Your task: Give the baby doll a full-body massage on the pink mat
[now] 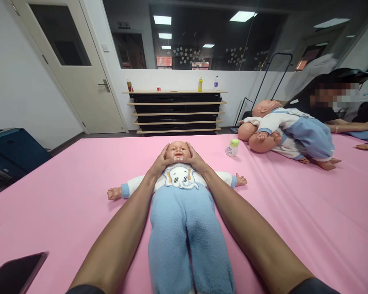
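Note:
A baby doll (pixel 187 216) lies face up, arms spread wide, in light blue fleece trousers and a white top with an elephant face on its chest. My left hand (pixel 161 162) cups one side of the doll's head (pixel 178 149), fingers running up along the cheek. On the other side, my right hand (pixel 197 160) holds the head in the same way. Both thumbs meet near the doll's chin, below its smiling mouth. The back of the head is hidden against the pink sheet (pixel 119 228).
To the right lie more dolls (pixel 294 126) in a pile, beside a person in black (pixel 306 92). A small green-capped bottle (pixel 232 148) stands on the sheet. A phone (pixel 16 273) lies at lower left, and a dark teal suitcase (pixel 16 151) stands past the left edge.

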A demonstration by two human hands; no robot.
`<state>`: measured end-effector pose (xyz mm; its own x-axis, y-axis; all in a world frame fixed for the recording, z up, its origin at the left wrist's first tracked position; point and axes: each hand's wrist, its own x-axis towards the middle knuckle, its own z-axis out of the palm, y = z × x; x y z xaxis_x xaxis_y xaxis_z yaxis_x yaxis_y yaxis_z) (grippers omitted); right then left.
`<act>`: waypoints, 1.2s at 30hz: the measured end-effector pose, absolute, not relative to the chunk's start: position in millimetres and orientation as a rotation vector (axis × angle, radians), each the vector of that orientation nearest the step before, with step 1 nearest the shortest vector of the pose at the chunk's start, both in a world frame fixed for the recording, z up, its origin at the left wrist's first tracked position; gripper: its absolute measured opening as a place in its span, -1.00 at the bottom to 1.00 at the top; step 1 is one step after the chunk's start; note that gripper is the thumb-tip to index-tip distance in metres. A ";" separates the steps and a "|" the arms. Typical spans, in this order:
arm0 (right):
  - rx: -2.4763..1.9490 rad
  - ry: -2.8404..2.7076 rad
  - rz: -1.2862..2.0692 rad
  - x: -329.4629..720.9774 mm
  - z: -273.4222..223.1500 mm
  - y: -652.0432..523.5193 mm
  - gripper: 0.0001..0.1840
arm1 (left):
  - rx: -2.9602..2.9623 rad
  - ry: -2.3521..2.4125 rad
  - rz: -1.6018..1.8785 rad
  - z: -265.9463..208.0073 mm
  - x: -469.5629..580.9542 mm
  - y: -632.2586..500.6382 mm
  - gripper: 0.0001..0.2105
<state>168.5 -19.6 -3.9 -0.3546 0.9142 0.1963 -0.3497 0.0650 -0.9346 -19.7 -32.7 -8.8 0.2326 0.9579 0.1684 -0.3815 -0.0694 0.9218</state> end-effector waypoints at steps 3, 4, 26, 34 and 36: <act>-0.653 -1.299 1.513 168.7 -1.4 -20.8 0.23 | 1.148 0.702 1.270 -9.2 -19.5 -32.7 0.00; -0.647 -1.293 1.531 168.3 -1.9 -20.2 0.23 | 1.146 0.691 1.263 -8.6 -19.7 -33.6 -0.01; -0.665 -1.276 1.442 166.5 -14.6 -12.4 -0.03 | 1.154 0.720 1.260 -5.8 -16.9 -37.1 -0.22; -0.672 -1.305 1.461 163.0 -6.0 -18.1 -0.03 | 1.175 0.711 1.261 -9.2 -16.6 -30.5 -0.32; -0.703 -1.317 1.447 164.3 -4.0 -18.5 0.02 | 1.191 0.710 1.257 -9.0 -16.8 -31.0 -0.33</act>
